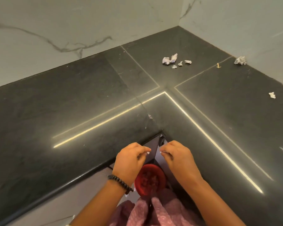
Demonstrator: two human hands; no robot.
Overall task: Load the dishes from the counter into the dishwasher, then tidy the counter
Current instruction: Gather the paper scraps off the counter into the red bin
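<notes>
Nearest the viewer, a pink patterned garment (162, 211) fills the bottom of the view. Just beyond it, a round red container (149, 179), apparently a small bin with bits inside, sits low in the inner corner below the counter edge. Above it hover both hands. The left hand (131, 159), with a dark beaded bracelet (119, 182) on its wrist, has its fingers curled inward, tips close together; the right hand (176, 156) mirrors it. Whether either pinches a small scrap cannot be told, as the fingertips blur.

Beyond the hands stretches the dark L-shaped counter (72, 103), with no dishes in sight, so the tidying stage seems under way. Far back near the marble wall (72, 26) lies a cluster of crumpled paper scraps (171, 60), and further right a lone wad (240, 60), a small yellow bit (218, 66) and another white scrap (272, 95).

The risks: anything let go off-centre could miss the bin's narrow mouth and land on the floor; the far scraps sit deep in the corner, so a long reach could scatter the light pieces or leave the smallest behind.
</notes>
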